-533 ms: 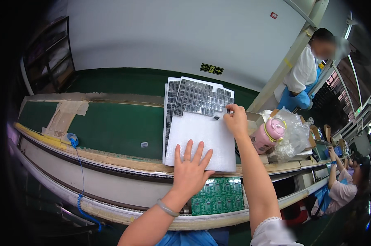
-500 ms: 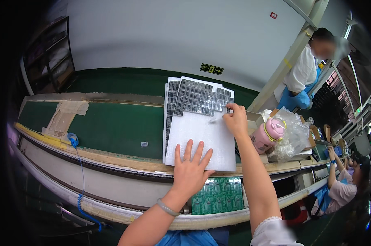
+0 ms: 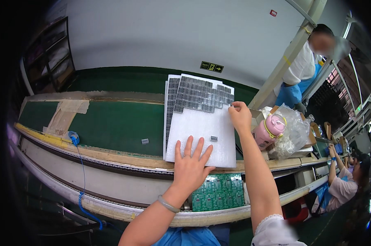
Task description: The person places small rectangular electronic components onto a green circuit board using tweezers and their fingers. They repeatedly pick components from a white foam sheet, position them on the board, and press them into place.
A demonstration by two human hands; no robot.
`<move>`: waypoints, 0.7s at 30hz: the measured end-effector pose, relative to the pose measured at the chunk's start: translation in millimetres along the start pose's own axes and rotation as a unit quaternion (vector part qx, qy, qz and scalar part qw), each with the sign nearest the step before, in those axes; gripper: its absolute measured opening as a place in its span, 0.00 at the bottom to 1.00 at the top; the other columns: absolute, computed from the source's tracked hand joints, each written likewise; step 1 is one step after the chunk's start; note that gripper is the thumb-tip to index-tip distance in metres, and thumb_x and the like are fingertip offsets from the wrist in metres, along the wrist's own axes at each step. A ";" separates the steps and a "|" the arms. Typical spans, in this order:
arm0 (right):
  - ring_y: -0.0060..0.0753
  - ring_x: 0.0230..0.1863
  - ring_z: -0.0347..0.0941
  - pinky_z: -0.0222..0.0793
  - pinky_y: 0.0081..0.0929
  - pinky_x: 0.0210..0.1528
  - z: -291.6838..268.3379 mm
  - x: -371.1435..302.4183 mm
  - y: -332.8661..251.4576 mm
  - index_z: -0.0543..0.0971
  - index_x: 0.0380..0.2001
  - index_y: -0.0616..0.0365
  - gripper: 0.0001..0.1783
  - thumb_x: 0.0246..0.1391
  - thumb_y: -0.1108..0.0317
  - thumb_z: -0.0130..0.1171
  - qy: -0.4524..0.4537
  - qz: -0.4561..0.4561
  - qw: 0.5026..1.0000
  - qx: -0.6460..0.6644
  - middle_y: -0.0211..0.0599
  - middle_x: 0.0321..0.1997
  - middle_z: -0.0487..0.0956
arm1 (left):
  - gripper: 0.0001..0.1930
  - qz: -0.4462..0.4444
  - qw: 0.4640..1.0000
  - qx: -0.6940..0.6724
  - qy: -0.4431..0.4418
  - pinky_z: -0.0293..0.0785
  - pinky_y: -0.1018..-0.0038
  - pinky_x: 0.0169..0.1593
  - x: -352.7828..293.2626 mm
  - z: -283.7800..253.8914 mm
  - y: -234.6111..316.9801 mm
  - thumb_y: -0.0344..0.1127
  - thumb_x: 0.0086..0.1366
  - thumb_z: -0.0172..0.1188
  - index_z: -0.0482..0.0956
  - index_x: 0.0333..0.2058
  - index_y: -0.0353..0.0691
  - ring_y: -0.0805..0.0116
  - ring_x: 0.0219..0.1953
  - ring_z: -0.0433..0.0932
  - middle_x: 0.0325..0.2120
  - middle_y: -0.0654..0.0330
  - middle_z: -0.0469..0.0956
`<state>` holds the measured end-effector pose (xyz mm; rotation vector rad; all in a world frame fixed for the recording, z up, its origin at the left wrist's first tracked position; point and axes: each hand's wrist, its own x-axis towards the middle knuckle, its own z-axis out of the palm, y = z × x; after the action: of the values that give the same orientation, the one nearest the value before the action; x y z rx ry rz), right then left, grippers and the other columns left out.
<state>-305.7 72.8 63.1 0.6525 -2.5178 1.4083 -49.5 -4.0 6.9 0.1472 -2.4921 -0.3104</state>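
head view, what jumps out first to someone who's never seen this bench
A white foam sheet lies on the green belt, its far half covered by rows of small grey components. The left hand lies flat on its near edge; the right hand touches the far right rows. A pink bottle stands to the right.

white foam sheet (image 3: 197,135) lying flat on green conveyor belt, top of a small stack, far end covered with rows of small grey rectangular components (image 3: 199,94), one stray grey component (image 3: 213,138) loose near its middle
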 end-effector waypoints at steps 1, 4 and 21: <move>0.39 0.38 0.83 0.78 0.34 0.44 -4.3 -2.0 -0.8 0.80 0.51 0.65 0.19 0.56 0.71 0.61 -0.030 0.042 0.993 0.105 0.40 0.33 0.83 | 0.34 0.000 1.000 -0.001 0.000 0.44 0.34 0.72 0.1 0.4 0.4 0.55 0.58 0.70 0.77 0.63 0.52 0.40 0.72 0.59 0.67 0.50 0.69; 0.34 0.42 0.82 0.81 0.32 0.48 -20.4 -23.6 -13.7 0.77 0.56 0.66 0.19 0.61 0.74 0.56 -0.131 0.112 0.897 0.407 0.37 0.38 0.81 | 0.35 -0.002 1.000 0.007 -0.004 0.43 0.35 0.72 -0.6 -1.4 -1.2 0.57 0.58 0.70 0.77 0.63 0.52 0.40 0.72 0.59 0.67 0.50 0.69; 0.37 0.51 0.84 0.81 0.35 0.56 -140.0 -171.7 -2.7 0.77 0.58 0.68 0.23 0.58 0.82 0.63 -0.215 0.060 0.882 0.415 0.38 0.52 0.78 | 0.15 -0.003 0.998 -0.064 0.006 0.74 0.59 0.51 65.0 10.2 0.7 0.34 0.61 0.68 0.85 0.46 0.41 0.52 0.47 0.79 0.42 0.56 0.83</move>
<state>-159.6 238.8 77.4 1.0409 -2.1470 2.6788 -107.9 -12.9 36.0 0.1048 -2.4514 -0.4687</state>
